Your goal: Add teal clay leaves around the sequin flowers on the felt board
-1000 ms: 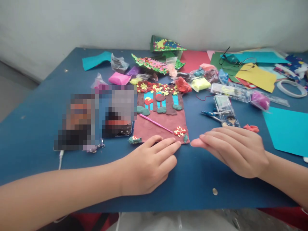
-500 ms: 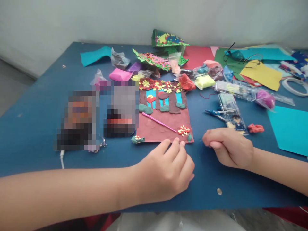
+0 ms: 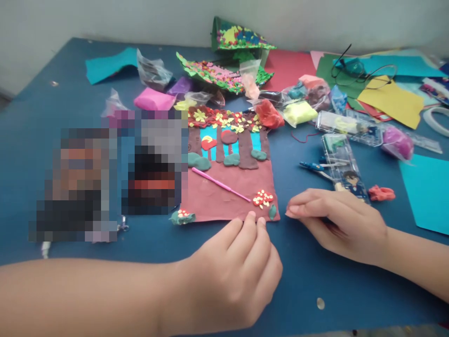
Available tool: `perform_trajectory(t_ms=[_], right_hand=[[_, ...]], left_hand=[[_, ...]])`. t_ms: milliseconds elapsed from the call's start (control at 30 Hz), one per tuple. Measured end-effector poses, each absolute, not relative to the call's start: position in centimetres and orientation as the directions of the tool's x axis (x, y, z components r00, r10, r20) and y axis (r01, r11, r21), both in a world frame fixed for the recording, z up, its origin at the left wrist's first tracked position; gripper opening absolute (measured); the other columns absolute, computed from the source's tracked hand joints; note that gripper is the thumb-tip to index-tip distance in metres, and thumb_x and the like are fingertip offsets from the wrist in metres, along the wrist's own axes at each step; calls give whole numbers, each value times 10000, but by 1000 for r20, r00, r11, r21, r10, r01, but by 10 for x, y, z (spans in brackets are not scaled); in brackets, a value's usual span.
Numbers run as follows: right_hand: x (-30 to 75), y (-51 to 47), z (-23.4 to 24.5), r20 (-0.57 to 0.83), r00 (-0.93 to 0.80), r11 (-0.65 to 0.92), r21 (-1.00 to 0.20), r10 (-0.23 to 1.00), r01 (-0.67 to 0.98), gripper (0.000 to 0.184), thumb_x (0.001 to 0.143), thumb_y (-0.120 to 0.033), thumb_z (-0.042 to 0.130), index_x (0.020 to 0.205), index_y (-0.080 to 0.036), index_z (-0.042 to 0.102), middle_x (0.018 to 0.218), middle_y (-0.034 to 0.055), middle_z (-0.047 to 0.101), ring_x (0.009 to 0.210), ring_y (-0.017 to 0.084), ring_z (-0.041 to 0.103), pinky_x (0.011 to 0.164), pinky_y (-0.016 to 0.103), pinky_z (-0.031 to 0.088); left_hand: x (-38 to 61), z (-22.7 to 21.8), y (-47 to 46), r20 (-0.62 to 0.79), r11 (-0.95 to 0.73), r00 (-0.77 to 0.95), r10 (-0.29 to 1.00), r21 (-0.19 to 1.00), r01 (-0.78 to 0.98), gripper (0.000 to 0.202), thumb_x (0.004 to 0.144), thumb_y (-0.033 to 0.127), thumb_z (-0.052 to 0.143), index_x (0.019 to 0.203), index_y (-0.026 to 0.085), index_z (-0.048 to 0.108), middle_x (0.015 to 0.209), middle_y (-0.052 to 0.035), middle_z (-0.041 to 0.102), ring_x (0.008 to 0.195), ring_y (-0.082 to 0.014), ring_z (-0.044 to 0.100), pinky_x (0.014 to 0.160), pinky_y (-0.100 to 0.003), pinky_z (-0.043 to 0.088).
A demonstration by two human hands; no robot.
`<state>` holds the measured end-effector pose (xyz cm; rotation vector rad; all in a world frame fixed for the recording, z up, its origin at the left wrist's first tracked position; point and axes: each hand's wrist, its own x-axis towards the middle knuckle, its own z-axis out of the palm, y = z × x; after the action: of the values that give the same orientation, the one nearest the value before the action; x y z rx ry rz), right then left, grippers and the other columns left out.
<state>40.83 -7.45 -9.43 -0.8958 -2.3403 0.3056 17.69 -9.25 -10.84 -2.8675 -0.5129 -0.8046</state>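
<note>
A clay picture [image 3: 228,192] lies flat on the table, with brown trees, a blue background, yellow and red blossoms along its top and a reddish-brown ground. On this ground rests a thin pink modelling tool [image 3: 220,184]. My left hand [image 3: 231,276] is at the picture's lower edge, its fingers loosely bent and slightly apart, two fingertips at the border; its thumb is hidden. Just right of the picture, my right hand [image 3: 336,224] has thumb and fingertips pressed together in a pinch; whatever may be between them cannot be made out. A red and yellow clay mushroom [image 3: 263,199] sits near the picture's lower right corner.
Blue-handled scissors [image 3: 312,166] lie against a clear case [image 3: 340,154]. Coral clay [image 3: 381,193] sits beside it. Bagged clay, such as a red lump [image 3: 269,114], lines the back. Glasses [image 3: 365,70] rest on coloured sheets. Two pixelated objects [image 3: 154,164] occupy the left.
The view has shifted closer to the table. My right hand's fingers have gone from curled in to a more extended pinch. My left hand stays by the picture's lower edge.
</note>
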Motion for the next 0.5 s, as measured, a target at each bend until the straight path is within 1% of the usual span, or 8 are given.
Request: perform_trajectory(t_ms=[133,333,400,500], right_hand=[[409,-74,-96,446,-622,766,-370,643,527,171,880,-1,515,892,-171,514,795,43,651,680,101,607,576,191,507],[404,-72,-96,441,-711,836,-273,548,476,196,891,-17,503,842,-193,433,725,51,603,604,115,489,509,235,426],[404,-73,-96,456,-719,849,-218,525,482,209,900,-24,495,826,-206,421,717,41,603,603,114,491,511,231,419],[406,-75,-96,474,-726,858,-154,499,489,210,908,-44,511,804,-209,432,723,40,622,645,119,551,556,227,457]], left_hand=[[176,-111,-91,525,-943,807,271,-24,332,237,794,235,597,950,62,643,989,-162,741,929,-335,694,824,-420,537],[175,-110,-90,511,-948,815,272,-6,319,246,832,234,591,983,45,634,1003,-172,733,954,-343,683,826,-426,528],[174,-110,-90,509,-948,818,268,-10,317,227,844,223,578,976,46,632,996,-169,735,954,-342,684,827,-426,528],[174,-109,-89,512,-946,817,264,-28,324,208,854,210,557,967,52,631,988,-160,740,947,-334,690,828,-421,534]])
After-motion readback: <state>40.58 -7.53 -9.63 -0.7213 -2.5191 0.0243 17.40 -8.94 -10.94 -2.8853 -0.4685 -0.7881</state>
